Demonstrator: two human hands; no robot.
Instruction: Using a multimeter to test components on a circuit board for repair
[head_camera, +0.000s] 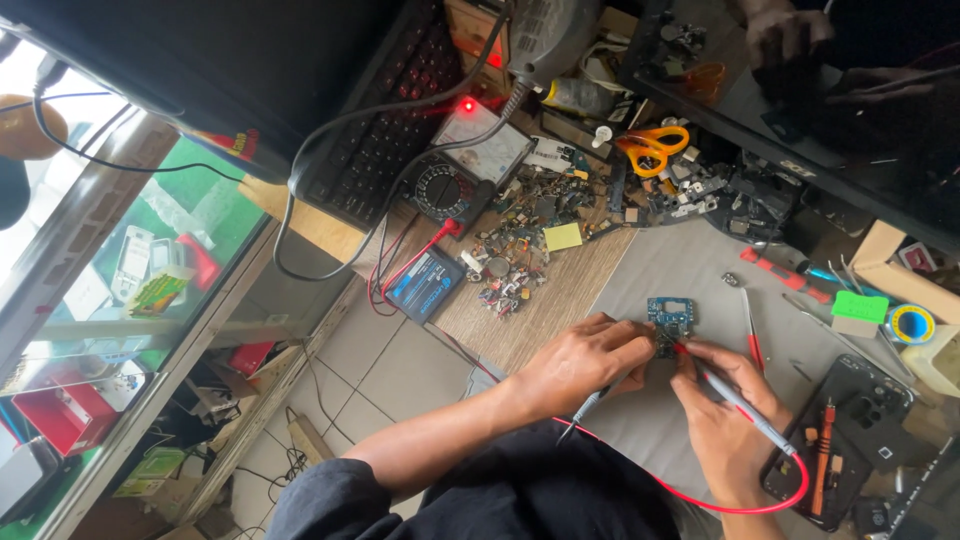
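Note:
A small blue circuit board (671, 314) lies on a grey mat (680, 265). My left hand (583, 358) grips a thin dark probe (590, 405) whose tip reaches the board's lower edge. My right hand (722, 418) holds a red-tipped probe (735, 400) like a pen, its point touching the board beside the other probe. A red lead (700, 500) loops from that probe below my wrist. A multimeter (463, 165) with a dial and a lit red light sits further back on the wooden bench.
A pile of small electronic parts (515, 245), a yellow note (563, 236) and orange scissors (652, 148) lie behind the mat. An opened phone body (850, 430) with an orange screwdriver, tweezers (750, 325), tape roll (912, 323) and a keyboard (385, 130) surround the work area.

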